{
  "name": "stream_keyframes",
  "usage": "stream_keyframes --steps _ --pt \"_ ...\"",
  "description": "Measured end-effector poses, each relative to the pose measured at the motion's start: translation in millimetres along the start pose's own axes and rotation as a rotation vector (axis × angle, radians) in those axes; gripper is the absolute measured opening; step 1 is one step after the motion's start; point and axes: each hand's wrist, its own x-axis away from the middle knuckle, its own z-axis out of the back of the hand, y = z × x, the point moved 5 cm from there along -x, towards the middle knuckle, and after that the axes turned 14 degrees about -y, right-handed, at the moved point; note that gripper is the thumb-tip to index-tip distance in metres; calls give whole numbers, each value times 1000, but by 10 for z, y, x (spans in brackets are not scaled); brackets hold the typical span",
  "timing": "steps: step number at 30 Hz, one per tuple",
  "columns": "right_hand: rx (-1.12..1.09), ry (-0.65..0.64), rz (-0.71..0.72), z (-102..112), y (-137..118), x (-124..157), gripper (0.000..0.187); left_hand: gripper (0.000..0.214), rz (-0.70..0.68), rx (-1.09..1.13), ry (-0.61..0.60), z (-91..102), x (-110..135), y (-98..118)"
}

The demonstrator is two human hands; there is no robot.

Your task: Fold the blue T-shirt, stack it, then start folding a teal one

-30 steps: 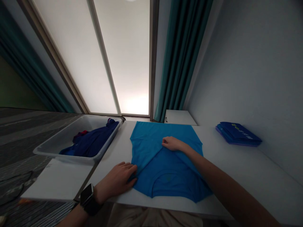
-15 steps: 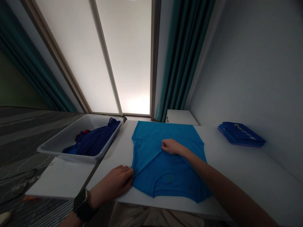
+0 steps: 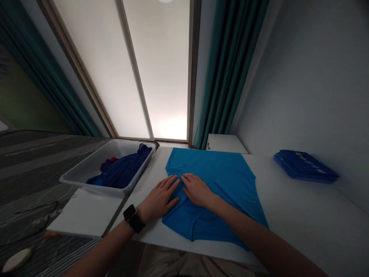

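Note:
A bright blue T-shirt lies spread on the white table, its left side folded in over the middle. My left hand, with a dark watch on the wrist, lies flat and open on the shirt's folded left edge. Beside it, my right hand also rests flat with fingers stretched out on the cloth, pointing away from me. The two hands nearly touch at the fingertips.
A grey plastic bin with dark blue and red clothes stands at the left. A stack of folded dark blue garments lies at the table's right by the wall. A small white cabinet and teal curtains stand behind.
My left hand moved up from the shirt's lower left corner onto the fold. My right hand slid left to lie beside it. The view shifted slightly.

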Motion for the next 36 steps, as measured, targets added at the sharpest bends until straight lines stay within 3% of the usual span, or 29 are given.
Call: stream_keyframes --steps 5,12,17,21,25,31,36 --pt "-24 -61 -6 -248 -39 -5 66 78 -6 -44 -59 -174 67 -84" --pt "-72 -106 -37 -260 -31 22 76 84 -31 -107 -51 -235 114 -120" --pt "-96 -89 -95 -115 113 166 72 81 -12 -80 -21 -228 135 -144" --pt "-136 2 -179 151 466 410 57 57 52 2 64 -124 117 -193" --pt "-233 132 -236 310 782 616 48 35 67 17 160 61 -126 -236" --pt "-323 256 -292 225 906 705 46 28 100 -49 168 228 -744 -419" --pt "-517 417 -388 181 1064 824 47 28 232 -7 232 167 -845 -711"
